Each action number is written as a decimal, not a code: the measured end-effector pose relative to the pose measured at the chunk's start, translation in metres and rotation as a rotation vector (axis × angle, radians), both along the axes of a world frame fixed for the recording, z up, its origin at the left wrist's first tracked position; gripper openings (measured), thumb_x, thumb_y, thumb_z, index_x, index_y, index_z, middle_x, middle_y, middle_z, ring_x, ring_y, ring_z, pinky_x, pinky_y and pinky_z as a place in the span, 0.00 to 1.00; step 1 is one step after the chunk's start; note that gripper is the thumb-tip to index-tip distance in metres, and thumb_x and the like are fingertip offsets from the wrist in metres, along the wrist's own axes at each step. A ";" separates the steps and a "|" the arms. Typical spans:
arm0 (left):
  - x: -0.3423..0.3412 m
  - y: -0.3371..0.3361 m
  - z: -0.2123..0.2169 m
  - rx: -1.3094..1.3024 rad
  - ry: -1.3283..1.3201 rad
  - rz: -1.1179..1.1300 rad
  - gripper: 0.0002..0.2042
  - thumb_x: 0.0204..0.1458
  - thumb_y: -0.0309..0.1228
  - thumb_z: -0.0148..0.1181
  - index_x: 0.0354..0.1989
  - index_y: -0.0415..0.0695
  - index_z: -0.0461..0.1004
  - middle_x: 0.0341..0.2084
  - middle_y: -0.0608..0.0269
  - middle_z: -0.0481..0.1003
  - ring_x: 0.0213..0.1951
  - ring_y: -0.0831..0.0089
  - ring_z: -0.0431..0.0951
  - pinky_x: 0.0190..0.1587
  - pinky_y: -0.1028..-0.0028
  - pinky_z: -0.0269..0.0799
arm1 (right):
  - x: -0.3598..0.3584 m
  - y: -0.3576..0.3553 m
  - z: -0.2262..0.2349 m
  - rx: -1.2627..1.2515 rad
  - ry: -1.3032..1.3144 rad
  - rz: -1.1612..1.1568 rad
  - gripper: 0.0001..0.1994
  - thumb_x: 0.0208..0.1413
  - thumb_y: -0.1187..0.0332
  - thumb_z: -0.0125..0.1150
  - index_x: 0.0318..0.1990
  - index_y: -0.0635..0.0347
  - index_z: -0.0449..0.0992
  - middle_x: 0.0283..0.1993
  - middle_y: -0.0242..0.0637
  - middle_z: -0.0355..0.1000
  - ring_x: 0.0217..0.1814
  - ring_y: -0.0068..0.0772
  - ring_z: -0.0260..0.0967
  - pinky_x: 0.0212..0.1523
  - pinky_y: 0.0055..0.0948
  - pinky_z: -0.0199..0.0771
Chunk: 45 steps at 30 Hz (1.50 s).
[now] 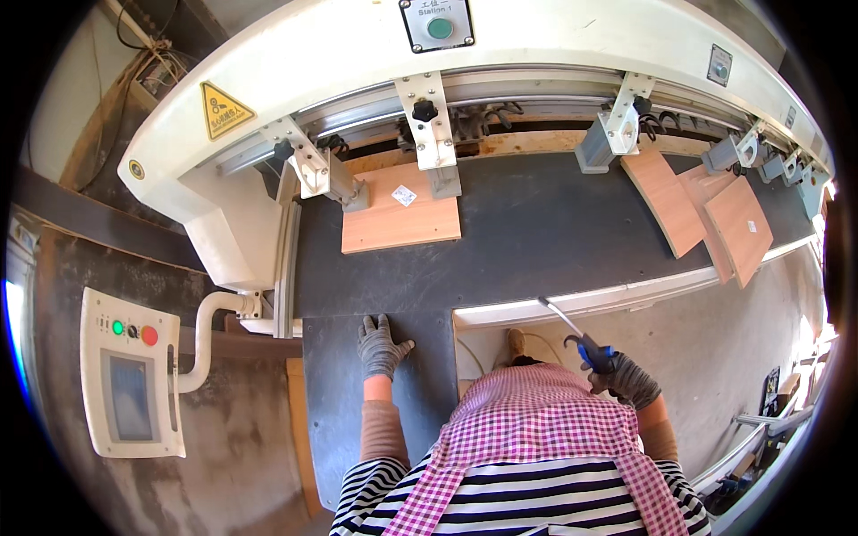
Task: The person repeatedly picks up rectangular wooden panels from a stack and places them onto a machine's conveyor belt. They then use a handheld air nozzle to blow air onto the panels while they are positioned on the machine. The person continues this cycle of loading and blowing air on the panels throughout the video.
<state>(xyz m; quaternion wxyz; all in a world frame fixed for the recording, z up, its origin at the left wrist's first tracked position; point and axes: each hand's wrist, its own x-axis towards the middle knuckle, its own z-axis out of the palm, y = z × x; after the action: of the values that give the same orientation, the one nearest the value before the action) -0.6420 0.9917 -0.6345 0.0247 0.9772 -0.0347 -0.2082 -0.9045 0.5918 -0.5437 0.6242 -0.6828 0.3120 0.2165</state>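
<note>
My left hand [382,348], in a grey glove, lies flat with its fingers apart on the dark side table [375,429]. Nothing is in it. Out to the right, my gloved right hand [629,382] is wrapped round an air blow gun [597,354]. The gun is black and blue, and its thin metal nozzle points up and left towards the pale front edge of the machine table. Beyond my left hand, a wood-coloured board [402,219] with a white label lies on the dark machine table [536,223]. Two clamp heads [444,182] stand at its far side.
Several more wood-coloured boards [661,201] lie overlapping at the right, some jutting past the front edge. A white machine beam [340,62] with clamps spans the back. At the left, a control panel [132,375] hangs on a curved white arm [210,335]. Metal rails [760,438] stand lower right.
</note>
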 end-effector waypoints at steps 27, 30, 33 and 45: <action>0.001 0.002 -0.010 -0.022 -0.035 0.013 0.49 0.36 0.52 0.73 0.68 0.49 0.58 0.70 0.46 0.51 0.69 0.46 0.52 0.68 0.58 0.54 | 0.001 -0.012 -0.040 0.008 -0.118 -0.244 0.12 0.53 0.67 0.65 0.43 0.57 0.74 0.30 0.27 0.69 0.28 0.22 0.70 0.26 0.27 0.79; 0.001 0.002 -0.006 -0.032 -0.025 0.006 0.49 0.36 0.52 0.73 0.68 0.49 0.58 0.69 0.46 0.51 0.69 0.46 0.52 0.68 0.58 0.54 | 0.008 -0.014 -0.042 -0.073 -0.159 -0.252 0.10 0.54 0.66 0.64 0.41 0.58 0.73 0.27 0.26 0.67 0.22 0.20 0.67 0.26 0.28 0.80; 0.000 0.004 -0.010 -0.057 -0.055 0.001 0.49 0.35 0.52 0.74 0.68 0.48 0.59 0.69 0.46 0.52 0.69 0.46 0.52 0.68 0.58 0.54 | 0.016 -0.026 -0.044 -0.211 -0.097 -0.343 0.10 0.54 0.65 0.64 0.41 0.58 0.73 0.25 0.26 0.65 0.20 0.20 0.65 0.25 0.29 0.80; 0.000 0.005 -0.011 -0.077 -0.081 -0.009 0.50 0.32 0.53 0.74 0.67 0.45 0.60 0.69 0.44 0.52 0.68 0.45 0.54 0.68 0.61 0.55 | 0.001 -0.020 -0.059 -0.151 -0.211 -0.162 0.10 0.50 0.68 0.68 0.39 0.61 0.78 0.28 0.26 0.73 0.24 0.18 0.68 0.24 0.22 0.71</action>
<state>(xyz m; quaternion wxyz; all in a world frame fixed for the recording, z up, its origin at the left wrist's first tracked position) -0.6417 0.9967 -0.6459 0.0598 0.9829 -0.0482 -0.1673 -0.9037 0.5715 -0.6026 0.6157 -0.7194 0.3141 0.0685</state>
